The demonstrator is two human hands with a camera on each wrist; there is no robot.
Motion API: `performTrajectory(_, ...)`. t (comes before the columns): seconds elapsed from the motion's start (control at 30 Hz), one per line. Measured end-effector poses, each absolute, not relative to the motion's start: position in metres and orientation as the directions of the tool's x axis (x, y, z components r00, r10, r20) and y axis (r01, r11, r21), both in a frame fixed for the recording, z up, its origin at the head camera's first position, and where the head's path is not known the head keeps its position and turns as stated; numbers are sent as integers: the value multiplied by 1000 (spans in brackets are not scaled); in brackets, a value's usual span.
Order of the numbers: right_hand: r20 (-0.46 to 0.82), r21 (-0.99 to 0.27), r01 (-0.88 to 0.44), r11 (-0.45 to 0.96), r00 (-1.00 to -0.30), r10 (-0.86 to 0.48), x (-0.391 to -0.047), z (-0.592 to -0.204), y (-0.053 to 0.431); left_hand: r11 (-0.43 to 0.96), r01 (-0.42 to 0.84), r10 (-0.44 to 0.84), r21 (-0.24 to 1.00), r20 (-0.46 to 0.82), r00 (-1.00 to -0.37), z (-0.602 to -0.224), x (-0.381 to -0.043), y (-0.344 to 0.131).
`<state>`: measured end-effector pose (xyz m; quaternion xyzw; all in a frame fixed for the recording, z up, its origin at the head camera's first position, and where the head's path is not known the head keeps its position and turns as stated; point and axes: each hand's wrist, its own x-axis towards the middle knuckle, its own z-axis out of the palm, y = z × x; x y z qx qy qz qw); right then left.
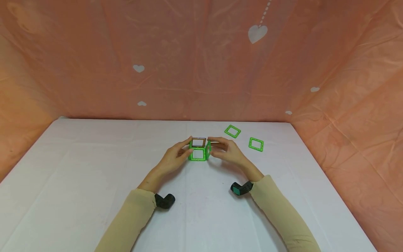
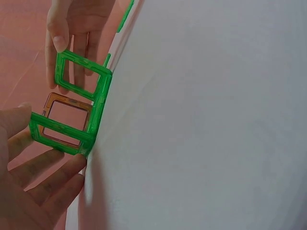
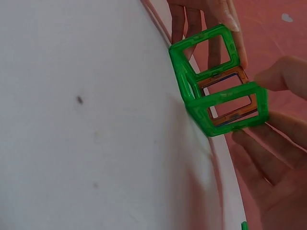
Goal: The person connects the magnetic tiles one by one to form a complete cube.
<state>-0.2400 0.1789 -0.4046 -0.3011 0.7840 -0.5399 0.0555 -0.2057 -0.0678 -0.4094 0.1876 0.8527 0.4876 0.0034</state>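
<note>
Green base tile (image 1: pixel 197 159), ctr. of head view, flat on white tabletop (image 1: pixel 78 182); brown tile (image 1: pixel 199 138) upright along its rear edge. L. green tile (image 2: pixel 62 126) & r. green tile (image 3: pixel 225 97) upright at its sides. L. hand (image 1: pixel 172 159) pinches the former, r. hand (image 1: pixel 229 151) the latter, each betw. thumb & fingers. Right of ctr.: two loose tiles, upper (image 1: pixel 230 134) & lower (image 1: pixel 255 148), lying flat, well apart from base. Background, top: orange sheeting (image 1: pixel 201 70) w/ pale hearts (image 1: pixel 257 34).

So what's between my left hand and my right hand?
Green square frames and an orange square frame, grouped together; the head view and both wrist views show them there.
</note>
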Motion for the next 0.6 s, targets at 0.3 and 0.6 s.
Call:
performTrajectory(0.3,200,-905,-364,218,-819,-537,-240,-404,175,431,230,294,872,105,-950,-409,-205,-68)
performTrajectory(0.6,206,-891,-383,244,-821,-533,-240,-402,174,417,205,294,885,82,-952,-407,-204,-68)
